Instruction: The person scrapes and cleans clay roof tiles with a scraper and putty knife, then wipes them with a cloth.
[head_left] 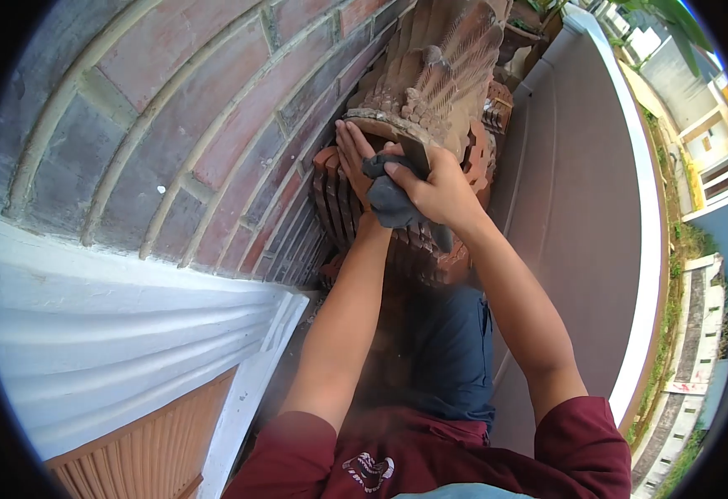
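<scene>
A carved reddish-brown ornament (430, 83) with feather-like relief stands at the top centre. My left hand (355, 162) lies with its fingers stretched out against the ornament's lower part, on the side near the brick wall. Just right of it, my right hand (443, 187) is wrapped round a dark grey cloth (393, 200), which hangs in a bunch between my hands. A flat dark piece (414, 155) stands up beside my right fingers; whether it belongs to something held is unclear. Below my hands are stacked, ridged terracotta pieces (339, 195).
A curved-looking brick wall (214, 108) rises on the left above white moulding (131, 308). On the right runs a grey parapet (576, 200) with a white edge, and buildings and greenery lie beyond it. My dark-trousered leg (455, 341) is below the terracotta.
</scene>
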The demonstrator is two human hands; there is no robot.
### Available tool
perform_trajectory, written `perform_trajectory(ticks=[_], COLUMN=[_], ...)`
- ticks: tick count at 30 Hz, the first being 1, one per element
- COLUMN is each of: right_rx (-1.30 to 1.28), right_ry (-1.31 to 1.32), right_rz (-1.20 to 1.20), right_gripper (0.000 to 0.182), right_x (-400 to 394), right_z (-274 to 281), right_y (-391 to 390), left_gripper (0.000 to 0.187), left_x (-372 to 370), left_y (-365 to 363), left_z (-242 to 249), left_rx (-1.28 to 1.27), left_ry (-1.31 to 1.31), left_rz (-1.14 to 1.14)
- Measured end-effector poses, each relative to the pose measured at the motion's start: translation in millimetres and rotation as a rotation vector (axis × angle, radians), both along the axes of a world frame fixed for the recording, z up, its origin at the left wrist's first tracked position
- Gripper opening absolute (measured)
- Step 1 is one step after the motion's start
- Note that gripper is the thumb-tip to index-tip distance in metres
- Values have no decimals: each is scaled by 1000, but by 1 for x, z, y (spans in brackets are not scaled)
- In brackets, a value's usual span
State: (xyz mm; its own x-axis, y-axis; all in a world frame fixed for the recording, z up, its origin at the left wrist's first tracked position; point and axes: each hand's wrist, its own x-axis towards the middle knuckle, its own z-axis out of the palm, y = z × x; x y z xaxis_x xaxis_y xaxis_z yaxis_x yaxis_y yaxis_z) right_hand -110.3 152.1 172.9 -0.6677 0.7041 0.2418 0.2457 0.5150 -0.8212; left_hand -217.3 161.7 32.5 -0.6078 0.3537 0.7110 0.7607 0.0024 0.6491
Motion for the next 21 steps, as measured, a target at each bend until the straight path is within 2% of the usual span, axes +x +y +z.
perform_trajectory(ticks=[2,3,4,5,6,7,8,10,11,12,14,16,18,20,21], right_rx=[-350,-475,-505,-579,-645,-690,-723,-812,-787,-679,-469,-449,-636,-1029,-1111], right_ry=[208,316,377,427,471,432,395,421,340,278,339,403,550,776,823], right_rz=[-142,-247,-286,-345,-319,-314,-313,-164,-59,49,125,111,70,20,-37], right_gripper=[20,21,22,21,20,24,29,46,58,60,66,70,74,76,75], right_x=[15,20,25,27,27,25,22,10,4,1,-7,-10,-13,-17,-20], right_z=[-14,-30,-57,-77,-83,-88,-91,-99,-101,-101,-95,-91,-89,-91,-92], right_y=[-28,-39,-41,-49,-59,-71,-82,-109,-125,-137,-161,-172,-182,-193,-197], left_gripper=[63,56,62,67,67,68,65,64,60,56,40,37,37,36,35], left_x=[-5,-2,1,7,12,16,29,48,43,35,16,5,3,0,6], left_y=[-36,-63,-94,-122,-145,-166,-188,-209,-216,-222,-236,-252,-268,-282,-288], left_z=[5,17,18,14,11,4,18,23,17,11,16,24,30,38,39], left_rx=[-108,96,123,122,110,0,-110,-178,-131,-85,-52,-10,-65,-84,-84], left_ry=[-73,-153,-581,-835,-948,-836,-842,-685,-736,-788,-779,-776,-757,-666,-603], left_rz=[-116,-315,-586,-739,-846,-877,-864,-669,-598,-530,-374,-329,-296,-242,-208])
